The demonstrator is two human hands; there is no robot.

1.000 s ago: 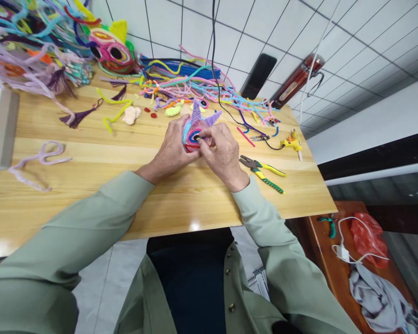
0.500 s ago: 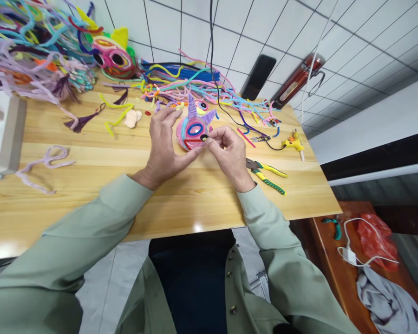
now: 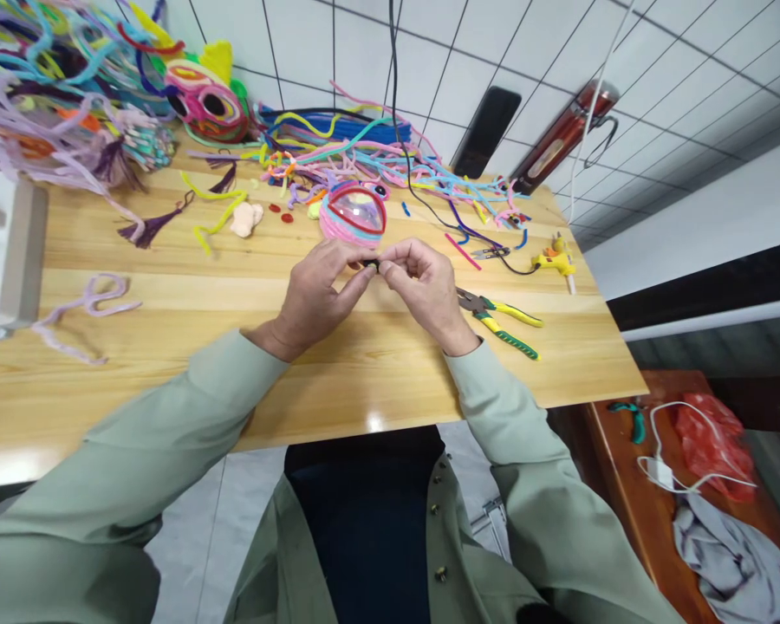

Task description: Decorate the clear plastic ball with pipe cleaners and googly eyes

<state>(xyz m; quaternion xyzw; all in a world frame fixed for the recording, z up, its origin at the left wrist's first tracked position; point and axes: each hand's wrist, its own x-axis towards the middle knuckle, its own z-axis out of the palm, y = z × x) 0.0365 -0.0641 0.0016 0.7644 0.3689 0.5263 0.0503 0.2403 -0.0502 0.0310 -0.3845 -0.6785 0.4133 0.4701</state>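
Observation:
My left hand [image 3: 321, 290] and my right hand [image 3: 425, 286] meet above the table, fingertips together. Pinched between them is a small black piece [image 3: 371, 264], largely covered by the fingers. Just beyond the hands rests a round pink pipe-cleaner figure [image 3: 344, 232], apart from both; a clear, red-rimmed oval shows on its near side. To the right of my right hand lie pliers [image 3: 500, 322] with yellow-green handles. Two small red pieces [image 3: 287, 217] and a pale lump [image 3: 245, 219] are left of the figure.
Loose pipe cleaners [image 3: 338, 147] and a colourful finished-looking fish head [image 3: 211, 104] line the wall. A yellow glue gun [image 3: 557, 260] with a black cord and small snips [image 3: 490, 253] lie right. A white-beige case [image 3: 13, 251] stands left; a phone [image 3: 487, 130] and flask [image 3: 562, 139] lean at the back.
My left hand has let go of the pink figure, which now sits on the table behind the hands. Its fingers have moved to the black piece at my right fingertips.

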